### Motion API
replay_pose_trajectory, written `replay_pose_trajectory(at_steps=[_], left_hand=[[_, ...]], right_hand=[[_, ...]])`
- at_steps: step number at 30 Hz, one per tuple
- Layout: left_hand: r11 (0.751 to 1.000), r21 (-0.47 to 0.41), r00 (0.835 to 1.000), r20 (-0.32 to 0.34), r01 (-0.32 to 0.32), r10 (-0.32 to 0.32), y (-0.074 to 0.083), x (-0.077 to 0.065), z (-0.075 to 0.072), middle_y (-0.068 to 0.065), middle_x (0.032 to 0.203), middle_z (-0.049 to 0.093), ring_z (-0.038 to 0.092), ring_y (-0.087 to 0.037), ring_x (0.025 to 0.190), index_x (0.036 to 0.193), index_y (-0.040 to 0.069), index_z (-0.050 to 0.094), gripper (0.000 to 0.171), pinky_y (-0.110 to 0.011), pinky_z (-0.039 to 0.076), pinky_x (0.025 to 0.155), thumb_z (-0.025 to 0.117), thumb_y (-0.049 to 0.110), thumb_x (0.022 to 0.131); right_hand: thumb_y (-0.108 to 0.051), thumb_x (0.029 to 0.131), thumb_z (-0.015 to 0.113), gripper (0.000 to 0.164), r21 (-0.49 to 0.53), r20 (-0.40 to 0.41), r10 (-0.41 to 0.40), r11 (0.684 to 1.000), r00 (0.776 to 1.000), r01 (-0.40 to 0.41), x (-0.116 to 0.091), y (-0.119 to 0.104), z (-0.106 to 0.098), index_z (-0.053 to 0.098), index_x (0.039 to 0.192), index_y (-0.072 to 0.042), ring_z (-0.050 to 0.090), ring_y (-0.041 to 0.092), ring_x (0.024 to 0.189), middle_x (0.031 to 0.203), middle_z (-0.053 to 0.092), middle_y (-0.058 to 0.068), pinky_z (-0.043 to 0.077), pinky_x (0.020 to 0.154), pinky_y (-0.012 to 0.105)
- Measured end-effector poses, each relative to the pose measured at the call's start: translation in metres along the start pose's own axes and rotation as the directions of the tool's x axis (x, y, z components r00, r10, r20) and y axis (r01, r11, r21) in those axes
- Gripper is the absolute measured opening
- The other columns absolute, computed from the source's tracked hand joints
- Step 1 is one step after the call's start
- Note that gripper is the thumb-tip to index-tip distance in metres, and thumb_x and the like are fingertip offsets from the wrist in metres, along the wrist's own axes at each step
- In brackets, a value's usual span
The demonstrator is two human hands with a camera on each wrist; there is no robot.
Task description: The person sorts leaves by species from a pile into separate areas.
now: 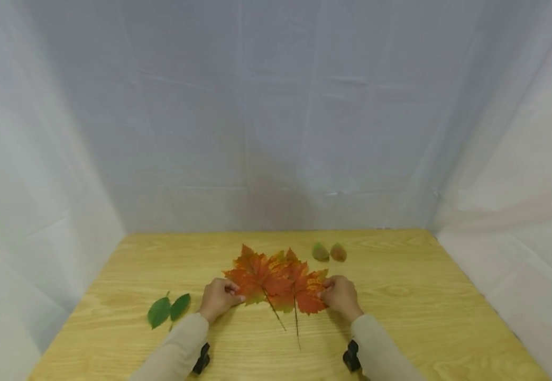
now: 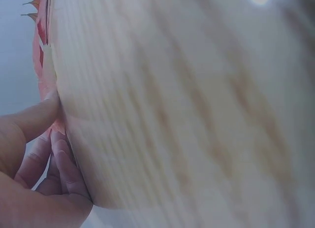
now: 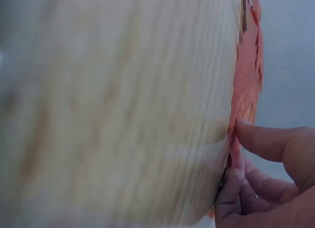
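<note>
Two large orange-red maple leaves lie overlapping in the middle of the wooden table, their thin dark stems pointing toward me. My left hand (image 1: 219, 299) pinches the edge of the left maple leaf (image 1: 252, 272) between thumb and fingers. On the other side, my right hand (image 1: 342, 297) pinches the outer edge of the right maple leaf (image 1: 306, 293). Both wrist views show the thumb on top of a leaf edge, with the other fingers curled low against the tabletop. In the right wrist view the reddish leaf (image 3: 246, 75) stretches away from the thumb.
Two green leaves (image 1: 159, 312) lie left of my left hand. Behind the maple leaves, toward the back right, are two small leaves, one greenish (image 1: 320, 252) and one reddish-brown (image 1: 338, 253). Pale sheeting (image 1: 276, 132) encloses the table (image 1: 399, 328) at the back and sides.
</note>
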State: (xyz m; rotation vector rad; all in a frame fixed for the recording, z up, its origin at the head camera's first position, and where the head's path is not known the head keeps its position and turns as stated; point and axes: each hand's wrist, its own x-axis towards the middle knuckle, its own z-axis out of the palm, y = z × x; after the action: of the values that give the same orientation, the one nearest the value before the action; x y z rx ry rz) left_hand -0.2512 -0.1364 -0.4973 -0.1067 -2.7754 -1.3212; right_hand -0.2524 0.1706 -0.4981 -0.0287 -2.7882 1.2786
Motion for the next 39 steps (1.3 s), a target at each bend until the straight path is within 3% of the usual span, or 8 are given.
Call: replay_pose_trajectory(at_steps=[4,8,12,15,19,24,31,39], left_hand=[[1.0,-0.004,1.0,0.007,0.006,-0.006,-0.001,0.001,0.001,-0.003,0.074,0.062,0.055,-0.014,0.067,0.085,-0.001,0.071,0.018,-0.031,0.049,0.061,0.082,0.009,0.074],[1.0,-0.006,1.0,0.011,0.004,-0.004,-0.002,0.002,0.002,-0.002,0.073,0.062,0.055,-0.013,0.066,0.085,0.0,0.071,0.018,-0.031,0.049,0.061,0.082,0.009,0.074],[1.0,-0.006,1.0,0.01,0.004,-0.004,-0.003,0.002,0.002,-0.002,0.072,0.062,0.055,-0.013,0.066,0.084,0.0,0.071,0.018,-0.031,0.049,0.061,0.082,0.009,0.074],[1.0,-0.004,1.0,0.007,0.005,-0.005,-0.003,0.002,0.002,-0.002,0.073,0.062,0.055,-0.013,0.066,0.084,0.0,0.071,0.018,-0.031,0.049,0.061,0.082,0.009,0.074],[1.0,-0.005,1.0,0.008,0.004,-0.004,-0.004,0.0,0.001,-0.003,0.073,0.063,0.055,-0.014,0.067,0.084,0.0,0.071,0.018,-0.031,0.049,0.061,0.082,0.009,0.074],[1.0,-0.009,1.0,0.009,0.003,-0.003,-0.003,-0.001,0.0,-0.003,0.074,0.063,0.056,-0.014,0.067,0.085,-0.001,0.071,0.018,-0.031,0.049,0.061,0.082,0.009,0.075],[1.0,0.001,1.0,-0.001,0.0,0.0,-0.001,-0.001,-0.001,-0.003,0.074,0.063,0.055,-0.014,0.067,0.084,0.0,0.071,0.018,-0.031,0.049,0.061,0.082,0.009,0.074],[1.0,0.011,1.0,-0.006,-0.01,0.011,0.0,-0.002,0.0,-0.003,0.074,0.063,0.056,-0.014,0.067,0.084,-0.001,0.071,0.019,-0.032,0.05,0.062,0.083,0.01,0.074]], right_hand=[[-0.005,0.08,0.075,0.006,-0.014,0.014,0.001,1.0,1.0,-0.001,0.0,0.0,-0.001,0.07,0.077,-0.003,0.058,0.012,0.055,0.069,0.066,0.004,0.046,0.05,0.029],[-0.002,0.081,0.071,0.013,-0.045,0.005,-0.053,0.998,0.999,0.054,0.0,0.0,-0.002,0.07,0.069,-0.006,0.054,0.011,0.053,0.064,0.064,-0.001,0.044,0.05,0.028],[-0.004,0.085,0.068,0.011,-0.025,-0.005,-0.056,0.998,0.998,0.055,0.0,0.0,-0.001,0.068,0.073,-0.005,0.054,0.013,0.058,0.07,0.065,0.001,0.044,0.053,0.029],[-0.008,0.086,0.07,0.01,0.071,0.007,0.006,0.997,1.0,-0.006,0.0,-0.001,0.001,0.07,0.078,-0.002,0.055,0.013,0.064,0.076,0.067,0.003,0.045,0.056,0.028],[-0.011,0.084,0.073,0.012,0.218,0.037,0.096,0.971,0.995,-0.102,-0.001,-0.002,0.004,0.073,0.081,0.001,0.057,0.012,0.068,0.078,0.068,0.003,0.046,0.058,0.026],[-0.006,0.085,0.071,0.01,0.325,0.047,0.114,0.938,0.992,-0.123,-0.002,-0.005,0.005,0.072,0.08,0.003,0.061,0.013,0.066,0.075,0.068,0.005,0.051,0.06,0.027],[-0.009,0.084,0.073,0.016,0.357,0.023,0.135,0.925,0.991,-0.134,-0.002,-0.01,0.01,0.073,0.09,0.005,0.064,0.013,0.067,0.081,0.07,0.008,0.054,0.059,0.028],[-0.009,0.083,0.074,0.014,0.289,-0.047,0.096,0.954,0.994,-0.078,-0.001,-0.018,0.006,0.075,0.092,0.002,0.064,0.015,0.073,0.086,0.071,0.009,0.054,0.062,0.028]])
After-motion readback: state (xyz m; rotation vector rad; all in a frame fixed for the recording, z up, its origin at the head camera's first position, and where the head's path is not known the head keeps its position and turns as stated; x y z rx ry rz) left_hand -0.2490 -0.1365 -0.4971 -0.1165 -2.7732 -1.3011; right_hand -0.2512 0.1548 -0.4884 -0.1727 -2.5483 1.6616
